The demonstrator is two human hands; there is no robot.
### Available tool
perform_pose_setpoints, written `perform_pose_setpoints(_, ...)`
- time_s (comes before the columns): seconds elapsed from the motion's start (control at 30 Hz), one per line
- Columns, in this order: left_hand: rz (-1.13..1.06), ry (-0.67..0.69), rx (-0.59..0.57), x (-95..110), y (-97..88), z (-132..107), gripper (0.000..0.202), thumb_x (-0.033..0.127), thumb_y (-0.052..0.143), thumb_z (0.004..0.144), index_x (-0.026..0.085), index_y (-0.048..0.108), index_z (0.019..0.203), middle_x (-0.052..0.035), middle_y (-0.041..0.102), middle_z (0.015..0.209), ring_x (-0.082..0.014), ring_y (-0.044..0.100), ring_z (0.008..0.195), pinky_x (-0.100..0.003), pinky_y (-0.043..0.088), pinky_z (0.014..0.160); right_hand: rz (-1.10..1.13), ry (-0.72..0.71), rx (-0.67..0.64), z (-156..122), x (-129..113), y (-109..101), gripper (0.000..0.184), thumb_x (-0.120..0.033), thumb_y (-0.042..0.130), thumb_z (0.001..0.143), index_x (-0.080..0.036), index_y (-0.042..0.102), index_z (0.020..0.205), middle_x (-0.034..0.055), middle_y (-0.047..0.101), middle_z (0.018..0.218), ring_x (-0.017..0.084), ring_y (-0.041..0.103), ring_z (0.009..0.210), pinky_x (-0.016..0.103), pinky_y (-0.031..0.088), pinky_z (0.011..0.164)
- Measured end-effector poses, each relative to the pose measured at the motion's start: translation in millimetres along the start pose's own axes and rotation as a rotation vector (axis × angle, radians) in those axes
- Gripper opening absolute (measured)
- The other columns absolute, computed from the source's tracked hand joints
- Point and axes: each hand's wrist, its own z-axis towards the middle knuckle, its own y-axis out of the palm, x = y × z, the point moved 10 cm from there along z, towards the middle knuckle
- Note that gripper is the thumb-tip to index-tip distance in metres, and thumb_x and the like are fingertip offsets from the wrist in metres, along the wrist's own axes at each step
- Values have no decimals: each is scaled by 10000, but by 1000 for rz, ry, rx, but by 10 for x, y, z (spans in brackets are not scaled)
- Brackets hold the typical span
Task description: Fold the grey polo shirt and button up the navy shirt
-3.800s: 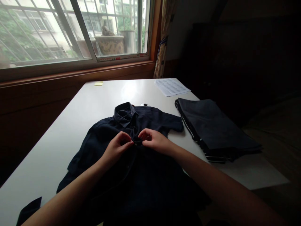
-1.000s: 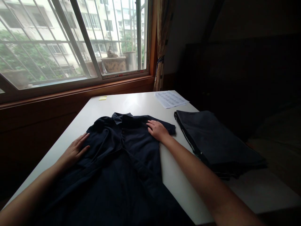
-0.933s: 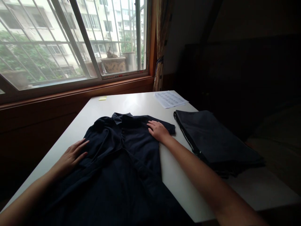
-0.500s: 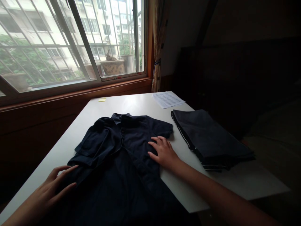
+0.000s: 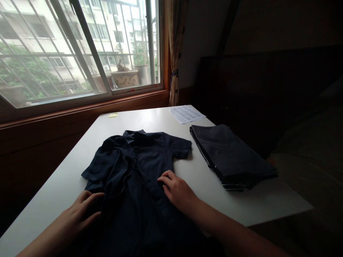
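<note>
A dark navy short-sleeved shirt (image 5: 144, 157) lies front up on the white table (image 5: 59, 175), collar toward the window. Its near part falls into shadow at the bottom of the view. On the shirt's left side rests my left hand (image 5: 80, 214), open, thumb and fingers apart over bunched cloth. My right hand (image 5: 178, 191) lies on the opposite side of the shirt, below the sleeve; its fingers are bent and slightly apart, touching the fabric. Folds run down the front around the partly open placket.
Right of the shirt sits a stack of folded dark cloth (image 5: 230, 151). Printed sheets (image 5: 186, 114) lie at the far corner, and a yellow sticky note (image 5: 113, 115) at the far left edge. Behind the table are a barred window (image 5: 80, 53) and a curtain (image 5: 174, 60).
Both hands have moved along the shirt: my left hand to the right, my right hand nearer to me and inward, its fingers more bent. The whole view has shifted slightly.
</note>
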Motion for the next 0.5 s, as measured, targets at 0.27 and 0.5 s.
perform_pose_setpoints(0.27, -59, 55, -95, 571, 126, -87, 363, 458, 628, 833, 371, 640, 1186, -19, 684, 1191, -245, 707, 981, -311, 612, 835, 117, 34, 80, 137, 491, -496, 392, 0, 485, 824, -226, 704, 1058, 46, 660, 1013, 174, 642, 941, 302, 515, 884)
perform_pose_setpoints(0.5, -140, 221, -169, 1250, 286, -63, 409, 404, 659, 821, 407, 593, 1224, -21, 711, 1157, -237, 719, 900, -306, 611, 745, -218, 89, 229, 178, 728, -1104, 281, -114, 512, 886, -238, 713, 1039, 70, 692, 1026, 252, 610, 1002, 419, 472, 953)
